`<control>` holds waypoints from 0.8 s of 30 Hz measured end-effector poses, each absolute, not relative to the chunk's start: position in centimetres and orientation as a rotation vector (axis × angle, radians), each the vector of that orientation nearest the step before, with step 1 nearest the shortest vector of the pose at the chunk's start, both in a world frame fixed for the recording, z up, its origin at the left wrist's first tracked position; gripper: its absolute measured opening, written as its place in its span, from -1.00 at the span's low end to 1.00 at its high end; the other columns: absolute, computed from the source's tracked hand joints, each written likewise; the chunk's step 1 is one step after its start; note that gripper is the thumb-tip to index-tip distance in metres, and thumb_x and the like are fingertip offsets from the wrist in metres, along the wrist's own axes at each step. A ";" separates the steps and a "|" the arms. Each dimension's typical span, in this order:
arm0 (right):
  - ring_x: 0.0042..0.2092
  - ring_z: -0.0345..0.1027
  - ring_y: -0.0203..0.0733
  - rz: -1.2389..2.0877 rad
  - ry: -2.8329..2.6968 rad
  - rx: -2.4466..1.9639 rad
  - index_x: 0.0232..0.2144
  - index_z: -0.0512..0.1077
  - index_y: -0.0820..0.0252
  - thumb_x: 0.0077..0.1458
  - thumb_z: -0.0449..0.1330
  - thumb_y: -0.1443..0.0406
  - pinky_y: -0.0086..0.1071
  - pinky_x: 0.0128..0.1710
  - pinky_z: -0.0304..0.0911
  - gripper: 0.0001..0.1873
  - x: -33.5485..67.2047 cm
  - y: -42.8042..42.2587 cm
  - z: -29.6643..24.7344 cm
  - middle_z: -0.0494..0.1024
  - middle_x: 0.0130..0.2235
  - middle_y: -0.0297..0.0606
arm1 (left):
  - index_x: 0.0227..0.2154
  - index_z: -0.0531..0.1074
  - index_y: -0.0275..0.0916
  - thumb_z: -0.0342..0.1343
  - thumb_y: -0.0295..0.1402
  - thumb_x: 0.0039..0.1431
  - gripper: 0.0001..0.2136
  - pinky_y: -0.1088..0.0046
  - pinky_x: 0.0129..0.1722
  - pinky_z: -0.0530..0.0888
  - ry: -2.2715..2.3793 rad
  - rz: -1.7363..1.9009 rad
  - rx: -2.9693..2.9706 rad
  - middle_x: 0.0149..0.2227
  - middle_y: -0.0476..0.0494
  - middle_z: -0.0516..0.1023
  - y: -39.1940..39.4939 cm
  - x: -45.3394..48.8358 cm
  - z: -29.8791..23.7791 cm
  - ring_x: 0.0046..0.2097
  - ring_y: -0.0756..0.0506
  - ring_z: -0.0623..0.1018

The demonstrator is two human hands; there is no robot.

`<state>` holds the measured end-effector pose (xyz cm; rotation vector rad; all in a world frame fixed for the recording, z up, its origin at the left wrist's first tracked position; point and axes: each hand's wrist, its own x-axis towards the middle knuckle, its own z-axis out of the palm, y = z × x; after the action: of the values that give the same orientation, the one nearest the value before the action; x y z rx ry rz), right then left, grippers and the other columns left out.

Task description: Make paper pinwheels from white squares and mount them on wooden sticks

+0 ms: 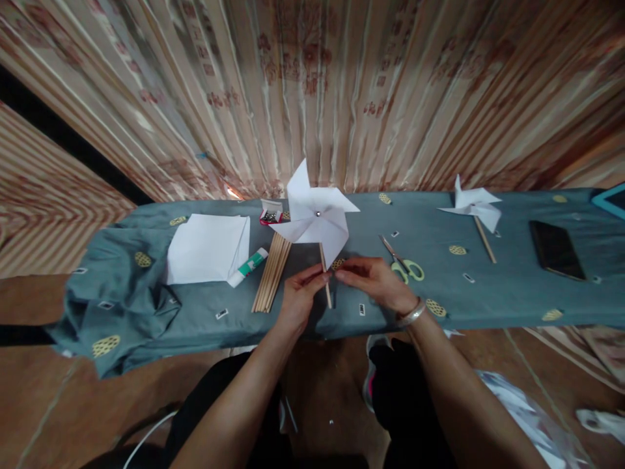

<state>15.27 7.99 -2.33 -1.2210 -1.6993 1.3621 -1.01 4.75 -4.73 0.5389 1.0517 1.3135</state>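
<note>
A white paper pinwheel (312, 212) with a shiny pin at its centre stands upright before me on a thin wooden stick (327, 296). My left hand (301, 293) pinches that stick just below the paper blades. Close by on the right, my right hand (371, 281) has its thumb and fingers drawn together, the tips beside the stick; whether anything small is between them is hidden. Left of the pinwheel lie a bundle of wooden sticks (271, 273), a green and white glue stick (248, 267) and an open small box of pins (271, 213).
White paper sheets (208, 247) are stacked on the left of the cloth-covered table (512, 303). Green-handled scissors (403, 262) lie right of my hands. Farther right are a second pinwheel (473, 205), a dark phone (556, 249) and a blue-edged object (610, 200). A curtain (312, 98) hangs behind.
</note>
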 end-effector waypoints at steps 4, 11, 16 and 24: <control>-0.29 0.47 -0.20 1.311 -1.336 -1.211 -0.34 0.53 0.12 -0.18 0.40 -0.06 -0.33 -0.24 0.36 -0.55 15.8 8.5 -1.7 0.62 -0.33 -0.28 | -0.38 0.66 -0.21 0.44 -0.34 -0.29 -0.71 0.37 -0.07 0.44 1.086 1.277 0.627 -0.33 -0.11 0.68 4.4 -0.9 -5.1 -0.27 -0.08 0.58; -0.43 0.42 -0.28 1.400 -1.088 -1.121 -0.40 0.49 0.08 -0.37 0.50 0.02 -0.36 -0.31 0.38 -0.52 14.9 8.4 -1.3 0.56 -0.49 -0.42 | -0.40 0.66 -0.21 0.41 -0.36 -0.25 -0.76 0.43 -0.16 0.42 1.115 1.258 0.727 -0.40 -0.06 0.64 4.3 -0.8 -5.4 -0.31 -0.04 0.52; -0.40 0.43 -0.28 1.435 -1.094 -1.122 -0.43 0.50 0.10 -0.37 0.50 0.04 -0.36 -0.30 0.39 -0.55 14.2 8.2 -1.7 0.59 -0.44 -0.37 | -0.42 0.66 -0.21 0.40 -0.36 -0.25 -0.78 0.43 -0.16 0.41 1.091 1.259 0.745 -0.42 -0.04 0.62 4.3 -0.7 -5.2 -0.32 -0.05 0.51; -0.41 0.40 -0.30 1.521 -1.330 -1.153 -0.41 0.53 0.16 -0.27 0.44 -0.06 -0.39 -0.38 0.32 -0.52 14.9 8.0 -1.3 0.61 -0.42 -0.31 | -0.40 0.66 -0.21 0.42 -0.39 -0.27 -0.75 0.39 -0.05 0.41 1.065 1.280 0.712 -0.35 -0.06 0.65 4.2 -0.8 -4.9 -0.22 -0.09 0.56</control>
<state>14.90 8.03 -1.27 -1.1527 -1.3301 1.5207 -0.82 4.22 -4.90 0.7118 1.0653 1.2797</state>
